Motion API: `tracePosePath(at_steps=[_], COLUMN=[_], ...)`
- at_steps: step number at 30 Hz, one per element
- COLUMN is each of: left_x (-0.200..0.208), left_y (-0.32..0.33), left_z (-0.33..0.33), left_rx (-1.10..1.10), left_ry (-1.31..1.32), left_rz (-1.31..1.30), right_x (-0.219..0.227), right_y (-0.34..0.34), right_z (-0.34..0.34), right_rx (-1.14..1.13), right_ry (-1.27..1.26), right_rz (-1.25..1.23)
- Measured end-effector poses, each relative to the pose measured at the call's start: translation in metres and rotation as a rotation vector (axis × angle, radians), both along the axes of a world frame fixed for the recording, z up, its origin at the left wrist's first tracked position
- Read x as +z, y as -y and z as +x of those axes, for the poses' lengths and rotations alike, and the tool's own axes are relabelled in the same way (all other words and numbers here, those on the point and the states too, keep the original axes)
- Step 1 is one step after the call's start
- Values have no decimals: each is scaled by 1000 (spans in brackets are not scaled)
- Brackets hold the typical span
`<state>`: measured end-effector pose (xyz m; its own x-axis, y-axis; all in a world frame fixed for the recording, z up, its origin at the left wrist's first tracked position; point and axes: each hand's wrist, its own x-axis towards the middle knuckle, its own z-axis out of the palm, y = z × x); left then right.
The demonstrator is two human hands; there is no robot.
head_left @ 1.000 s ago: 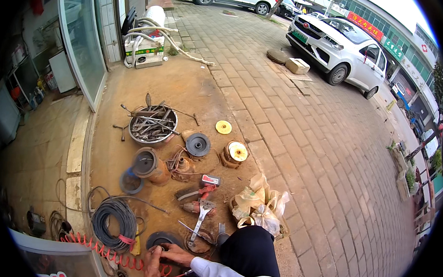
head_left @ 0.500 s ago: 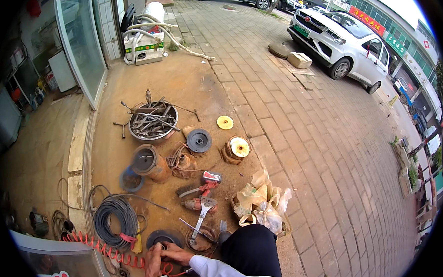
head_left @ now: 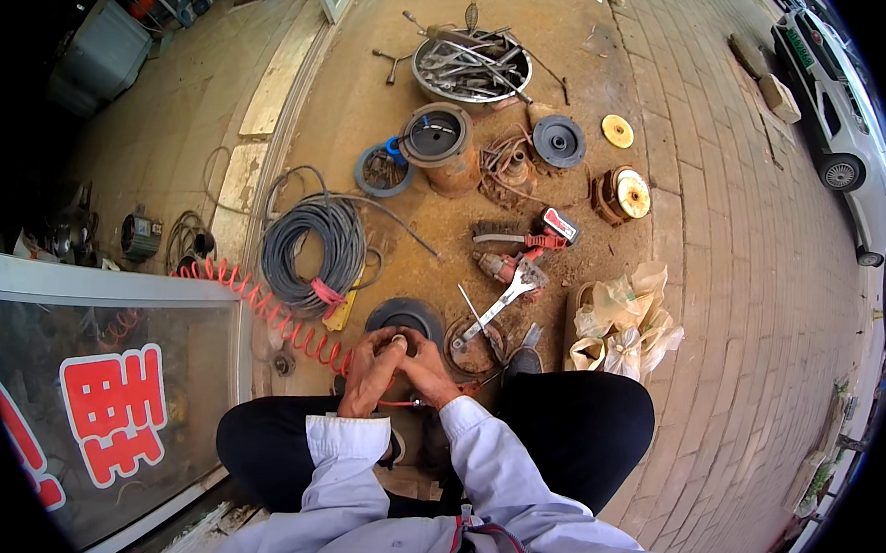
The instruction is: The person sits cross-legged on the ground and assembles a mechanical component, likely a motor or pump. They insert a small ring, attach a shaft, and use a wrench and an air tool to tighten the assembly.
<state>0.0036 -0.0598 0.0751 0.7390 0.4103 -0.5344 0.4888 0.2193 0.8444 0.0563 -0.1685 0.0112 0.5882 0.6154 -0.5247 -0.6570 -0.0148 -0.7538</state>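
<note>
Low between my knees, my left hand and my right hand meet, fingers curled around a small round part. Its top shows between the fingertips; the rest is covered by them. Just beyond them lies a dark round disc, partly hidden by my fingers. To its right sit a rusty ring-shaped part and a silver wrench, with a thin rod across the ring. A red coiled air hose runs in from the left toward my hands.
Farther out stand a bowl of tools, a rusty cylindrical housing, a grey flanged disc and a red power tool. Coiled black cable lies left, plastic bags right. A glass door panel stands at my left.
The view has tilted down and shifted left, bringing both forearms and knees into sight. My hands stay together around the small round part.
</note>
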Motion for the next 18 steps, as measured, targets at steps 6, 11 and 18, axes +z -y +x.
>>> tracePosePath(at_steps=[6,11,18], left_x=[40,5,0], left_y=[18,1,5], left_z=[14,10,10], left_rx=[107,-5,59], left_ry=[-66,-30,-31], left_rz=[2,-45,-84], right_x=[12,18,21], right_y=[5,7,5], right_z=[7,12,11], right_rx=[4,11,-27], right_ry=[-6,47,45], right_rz=[3,21,27])
